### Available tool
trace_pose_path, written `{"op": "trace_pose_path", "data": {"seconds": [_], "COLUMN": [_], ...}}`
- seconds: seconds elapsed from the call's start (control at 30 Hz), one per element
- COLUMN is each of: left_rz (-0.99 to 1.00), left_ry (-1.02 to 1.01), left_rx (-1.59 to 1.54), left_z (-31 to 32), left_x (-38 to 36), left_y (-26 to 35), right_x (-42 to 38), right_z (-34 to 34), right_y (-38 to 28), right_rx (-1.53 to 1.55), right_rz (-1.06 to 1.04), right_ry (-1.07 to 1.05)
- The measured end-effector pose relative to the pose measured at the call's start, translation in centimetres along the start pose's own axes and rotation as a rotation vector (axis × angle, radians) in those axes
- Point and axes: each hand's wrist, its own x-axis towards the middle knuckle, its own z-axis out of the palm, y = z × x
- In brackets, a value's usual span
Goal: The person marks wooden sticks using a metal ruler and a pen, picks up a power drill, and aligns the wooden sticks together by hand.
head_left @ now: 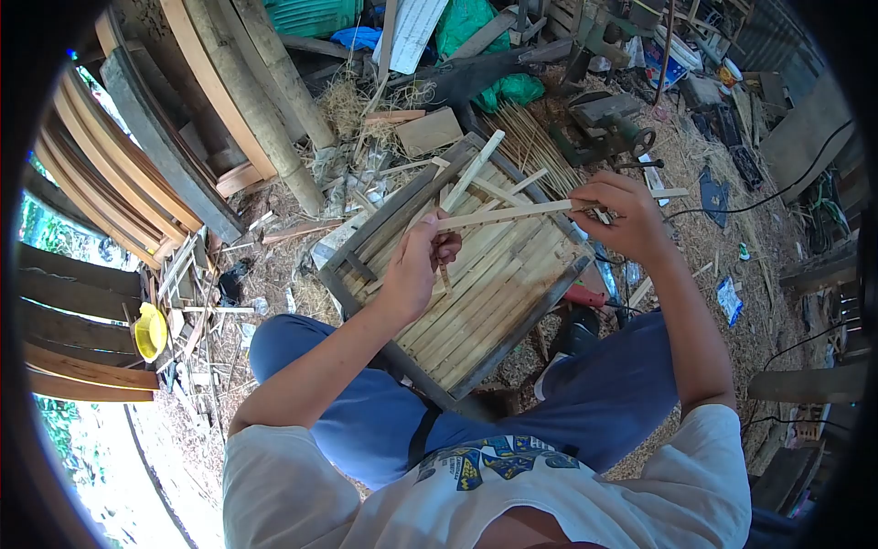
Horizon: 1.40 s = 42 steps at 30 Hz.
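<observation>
A thin, pale wooden strip (512,214) runs level between my two hands, with a row of small dark marks along its edge. My left hand (420,260) pinches its left end, fingers curled. My right hand (624,216) closes round the strip towards its right end, which sticks out past the knuckles. Small thin bits show between the right fingers, too small to make out. Below the hands stands a low slatted wooden bench (485,316) with a dark frame. More loose strips (476,169) lie crossed on its far part.
A red-handled tool (585,295) lies by the bench's right edge, near my foot. Beyond are a bundle of thin sticks (530,146) and a metal machine with a handwheel (644,140). Curved planks (119,165) lean at left, above a yellow basin (150,331). Shavings cover the ground.
</observation>
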Motion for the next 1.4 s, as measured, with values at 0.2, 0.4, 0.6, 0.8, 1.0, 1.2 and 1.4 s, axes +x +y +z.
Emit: {"op": "trace_pose_path", "data": {"seconds": [0.2,0.4,0.6,0.8,1.0,1.2,1.4], "left_rz": [0.018,0.033,0.035,-0.003,-0.018,-0.017,-0.009], "left_ry": [-0.010,-0.018,-0.046,-0.032,-0.113,-0.098,-0.118], "left_rx": [0.018,0.040,0.038,-0.045,-0.207,-0.183,-0.170], "left_z": [-0.4,-0.3,-0.7,-0.2,-1.1,-0.8,-1.0], "left_x": [0.0,-0.1,0.1,-0.1,0.2,0.0,0.0], "left_y": [-0.1,-0.1,-0.4,0.3,-0.1,0.1,-0.1], "right_x": [0.1,0.2,0.2,0.4,0.3,0.3,0.3], "right_z": [0.0,0.1,-0.2,-0.7,-0.6,-0.6,-0.6], "right_y": [-0.3,-0.4,-0.3,-1.0,-0.6,-0.7,-0.7], "right_rx": [0.000,0.012,-0.034,-0.049,-0.032,-0.035,-0.046], "right_rz": [-0.004,0.004,-0.023,-0.056,-0.051,-0.064,-0.062], "right_ry": [0.005,0.008,0.013,0.028,0.037,0.055,0.054]}}
